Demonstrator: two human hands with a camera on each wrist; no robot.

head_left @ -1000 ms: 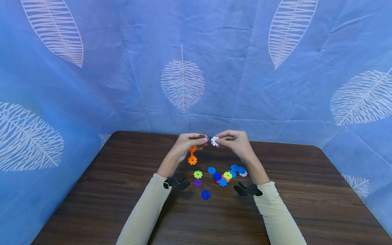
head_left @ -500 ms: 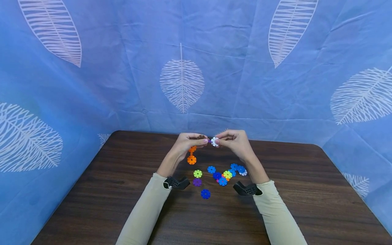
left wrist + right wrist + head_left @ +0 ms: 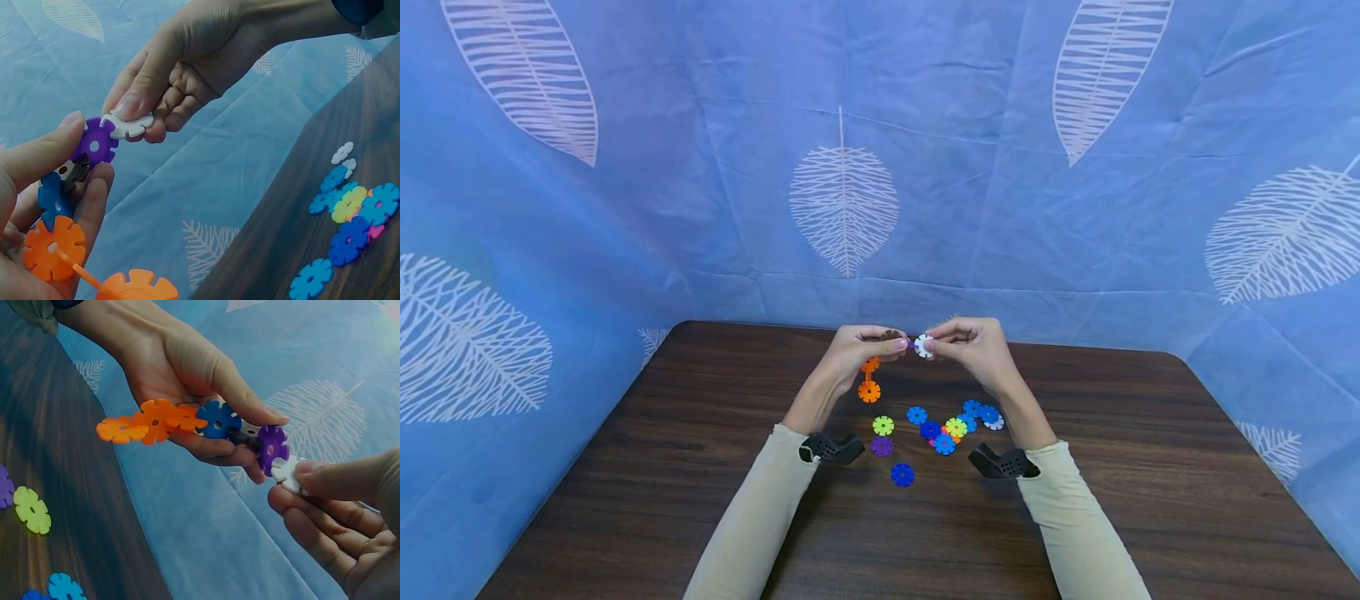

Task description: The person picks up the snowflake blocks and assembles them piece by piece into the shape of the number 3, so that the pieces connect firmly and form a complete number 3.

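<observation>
My left hand (image 3: 855, 348) pinches a chain of notched plastic snowflake discs between thumb and fingers, above the table's far side. Orange discs (image 3: 156, 422) hang at its near end, followed by a blue disc (image 3: 218, 420), a dark brown or black disc (image 3: 76, 173) and a purple disc (image 3: 97, 142). The left thumb tip lies right at the purple disc's edge. A white disc (image 3: 924, 346) is pinched between thumb and fingers of my right hand (image 3: 976, 348). In both wrist views the white disc meets the purple one edge to edge, set at an angle to it.
On the dark wooden table (image 3: 700, 467) lie a lime disc (image 3: 883, 426), a purple one (image 3: 882, 447) and a dark blue one (image 3: 902, 475). Right of them is a cluster of several discs, with a yellow disc (image 3: 956, 427) on it. A blue leaf-print cloth (image 3: 985, 208) hangs behind.
</observation>
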